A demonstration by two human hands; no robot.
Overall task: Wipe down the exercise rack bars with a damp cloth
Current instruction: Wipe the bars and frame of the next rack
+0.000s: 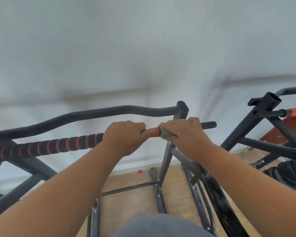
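A horizontal rack bar (48,147) with black foam and orange rings runs from the left edge to a black ribbed end at the right. My left hand (124,136) grips this bar near its middle. My right hand (186,132) grips the same bar just to the right, wrapped round a grey-green cloth (165,133). A short orange stretch of bar shows between the two hands. Behind them a dark wavy upper bar (96,115) joins an upright post (182,110).
A second dark rack frame (263,108) with an orange-gripped bar stands at the right. Black coiled items (287,173) lie on the wooden floor beneath it. Rack base struts (159,197) cross the floor below me. A white wall fills the background. A small red object (140,172) lies by the wall.
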